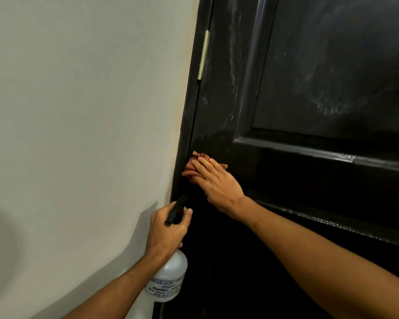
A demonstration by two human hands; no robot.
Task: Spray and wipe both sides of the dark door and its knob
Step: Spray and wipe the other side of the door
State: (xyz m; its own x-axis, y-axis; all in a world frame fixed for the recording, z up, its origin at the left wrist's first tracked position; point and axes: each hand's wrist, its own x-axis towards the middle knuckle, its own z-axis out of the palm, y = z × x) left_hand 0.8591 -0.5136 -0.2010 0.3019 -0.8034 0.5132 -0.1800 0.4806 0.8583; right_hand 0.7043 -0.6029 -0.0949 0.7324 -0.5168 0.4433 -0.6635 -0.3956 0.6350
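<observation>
Your right hand (217,183) is flat on the glossy black panelled wooden door (309,180). Fingers are straight and together, pressing a bunched reddish-brown patterned cloth (190,169) onto the door's hinge-side edge, level with the horizontal rail. The cloth pokes out above and to the left of your fingertips.

Your left hand (168,229) is lower, just beside the same edge. It is wrapped round the neck of a translucent white plastic spray bottle (171,277), with a finger curled at the black trigger head. The nozzle points up toward the door. The bottle's label is only partly readable ("AGRI", "INDIA").

The door fills the right of the view, with its hinge side against the plain off-white wall (78,111). A cream metal hinge (203,55) sits high on that seam. Whitish smears show on the upper stile and recessed panel. The surface around and below the cloth looks darker and glossier.
</observation>
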